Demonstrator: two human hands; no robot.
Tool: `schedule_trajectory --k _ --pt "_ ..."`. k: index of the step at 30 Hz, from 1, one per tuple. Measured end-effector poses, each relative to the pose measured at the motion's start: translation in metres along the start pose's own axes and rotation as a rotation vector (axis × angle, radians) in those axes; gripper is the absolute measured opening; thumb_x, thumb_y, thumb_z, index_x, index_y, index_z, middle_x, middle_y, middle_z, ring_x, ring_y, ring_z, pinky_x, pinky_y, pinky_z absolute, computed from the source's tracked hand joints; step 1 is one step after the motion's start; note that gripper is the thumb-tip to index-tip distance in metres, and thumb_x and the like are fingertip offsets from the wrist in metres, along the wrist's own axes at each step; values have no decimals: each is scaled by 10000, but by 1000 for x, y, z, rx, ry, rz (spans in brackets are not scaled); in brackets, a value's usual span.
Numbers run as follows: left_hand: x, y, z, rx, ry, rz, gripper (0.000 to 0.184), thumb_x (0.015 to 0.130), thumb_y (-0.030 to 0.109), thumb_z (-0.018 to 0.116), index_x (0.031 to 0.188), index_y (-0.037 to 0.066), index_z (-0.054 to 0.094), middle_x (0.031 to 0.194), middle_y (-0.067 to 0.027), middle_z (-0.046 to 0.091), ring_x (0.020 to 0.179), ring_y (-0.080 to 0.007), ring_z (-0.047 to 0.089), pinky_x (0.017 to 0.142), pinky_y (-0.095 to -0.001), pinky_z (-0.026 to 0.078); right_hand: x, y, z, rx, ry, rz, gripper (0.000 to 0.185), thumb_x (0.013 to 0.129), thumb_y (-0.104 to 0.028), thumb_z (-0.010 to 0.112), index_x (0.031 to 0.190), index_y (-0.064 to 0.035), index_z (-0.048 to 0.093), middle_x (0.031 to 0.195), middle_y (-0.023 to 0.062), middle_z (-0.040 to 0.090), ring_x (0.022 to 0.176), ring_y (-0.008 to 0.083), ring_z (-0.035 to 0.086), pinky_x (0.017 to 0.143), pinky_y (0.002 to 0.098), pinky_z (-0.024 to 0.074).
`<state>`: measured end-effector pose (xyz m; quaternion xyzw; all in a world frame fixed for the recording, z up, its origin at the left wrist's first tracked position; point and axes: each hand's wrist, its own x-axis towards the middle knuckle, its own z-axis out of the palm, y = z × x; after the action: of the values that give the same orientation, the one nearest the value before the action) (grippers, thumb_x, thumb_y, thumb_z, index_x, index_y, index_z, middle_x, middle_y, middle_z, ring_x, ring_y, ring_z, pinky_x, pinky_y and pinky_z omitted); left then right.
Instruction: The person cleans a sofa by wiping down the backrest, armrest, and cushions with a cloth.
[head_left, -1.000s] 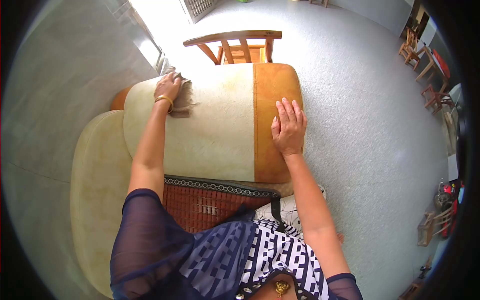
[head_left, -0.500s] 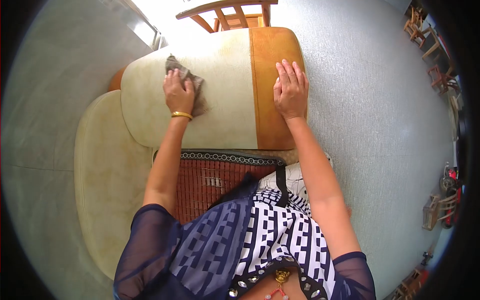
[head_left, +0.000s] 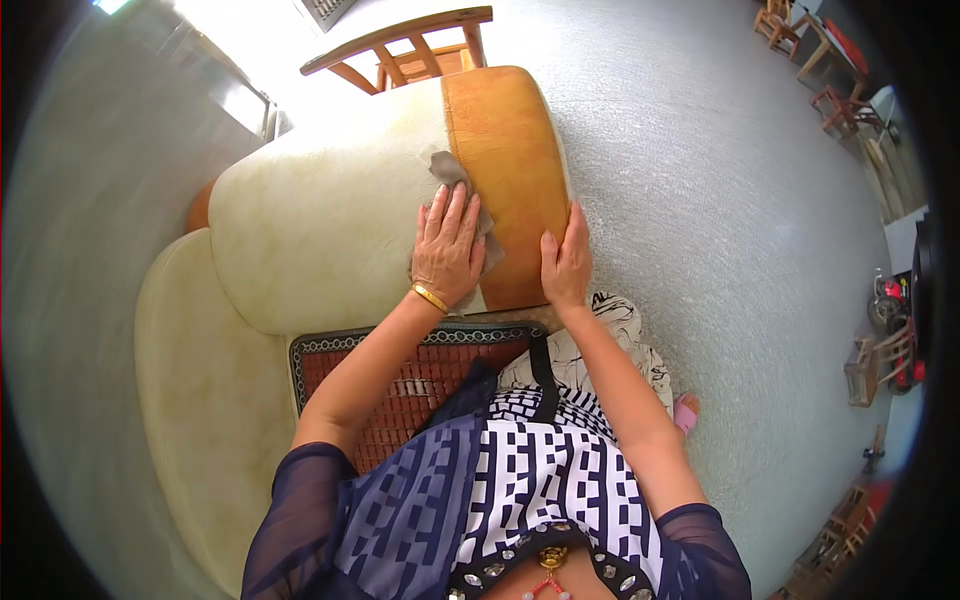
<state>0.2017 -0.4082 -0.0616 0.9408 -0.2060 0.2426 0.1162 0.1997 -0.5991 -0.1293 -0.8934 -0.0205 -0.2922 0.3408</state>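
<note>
A grey-brown cloth [head_left: 448, 168] lies on the cream and orange-brown sofa armrest [head_left: 330, 170], near the seam between the two colours. My left hand [head_left: 448, 243], with a gold bangle at the wrist, holds it pressed against the surface under long, flattened fingers. Part of the cloth sticks out past the fingertips and on the thumb side. My right hand [head_left: 567, 262] rests at the outer edge of the orange-brown end, thumb apart from the fingers, with no loose thing in it.
Below the armrest is a reddish beaded seat mat [head_left: 400, 385] beside the cream sofa back [head_left: 190, 350]. A wooden chair [head_left: 415, 55] stands behind the armrest. Shiny grey floor [head_left: 720, 220] runs along the right, with more wooden furniture at the far right.
My left hand and the cloth have moved right, from the middle of the cream part to the seam. My right hand has shifted down the outer edge. The view has shifted slightly.
</note>
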Motion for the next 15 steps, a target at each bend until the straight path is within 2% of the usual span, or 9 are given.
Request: schedule_trajectory --k 2,6,9,12,14,15 --pt "15 5 -4 -11 -31 49 541 808 171 545 1329 49 471 1428 -151 377 1355 -343 292 1096 -492 251 -14 7 4 287 -1 110 657 908 -322 519 1406 24 266 1382 275 353 1283 413 349 1068 465 277" --pt "67 15 -1 -61 -46 210 499 828 183 543 1302 42 487 1400 -158 401 1337 -340 313 1083 -471 284 -15 15 4 271 -15 91 680 918 -345 511 1409 41 244 1398 268 334 1297 410 332 1091 432 252" --pt "112 16 15 -115 -3 267 464 823 185 546 1261 36 512 1356 -170 444 1305 -348 351 1063 -448 321 -18 19 -3 327 -101 106 709 933 -383 484 1429 36 200 1442 241 273 1334 361 285 1105 390 225" --pt "158 14 32 -155 -41 263 432 813 188 542 1217 34 550 1329 -184 473 1302 -336 359 1061 -449 319 -26 24 -5 397 -148 145 794 909 -423 535 1440 34 160 1445 225 275 1336 333 286 1106 375 217" --pt "183 14 45 -118 -118 218 376 808 205 533 1134 30 600 1285 -165 516 1288 -302 383 1051 -442 330 -38 28 0 674 -210 401 879 852 -452 622 1438 20 169 1437 240 280 1341 354 276 1107 390 214" --pt "189 20 44 -125 -118 231 376 808 205 533 1134 30 600 1285 -165 516 1288 -302 383 1051 -442 330 -40 31 0 668 -196 406 879 852 -452 622 1438 20 169 1437 240 280 1341 354 276 1107 390 214"
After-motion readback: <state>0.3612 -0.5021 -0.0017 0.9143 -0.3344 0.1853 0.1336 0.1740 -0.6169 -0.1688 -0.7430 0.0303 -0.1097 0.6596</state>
